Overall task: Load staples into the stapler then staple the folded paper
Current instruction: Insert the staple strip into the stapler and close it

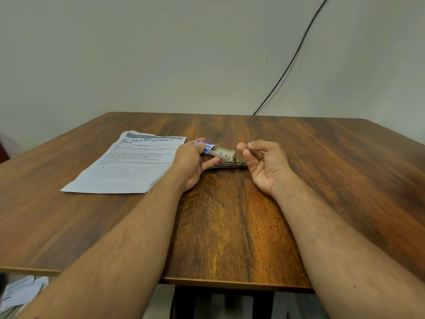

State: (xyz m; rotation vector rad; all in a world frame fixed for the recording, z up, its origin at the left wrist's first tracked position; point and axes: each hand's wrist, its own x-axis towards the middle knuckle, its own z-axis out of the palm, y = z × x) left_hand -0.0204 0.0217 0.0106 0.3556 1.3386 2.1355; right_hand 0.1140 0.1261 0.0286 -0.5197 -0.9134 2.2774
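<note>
My left hand [194,161] grips a small blue staple box [205,147] whose cardboard inner tray [224,153] is slid out to the right. My right hand [262,161] is just right of the tray, thumb and forefinger pinched together on something small and metallic, apparently a strip of staples. The metal stapler [230,165] lies on the table below the tray, between my two hands, partly hidden by them. A printed paper [128,164] lies flat to the left, its top edge folded over.
The wooden table [230,226] stretches out to both sides and toward me. A black cable [292,61] runs down the wall behind the table. Loose papers [20,293] lie on the floor at the lower left.
</note>
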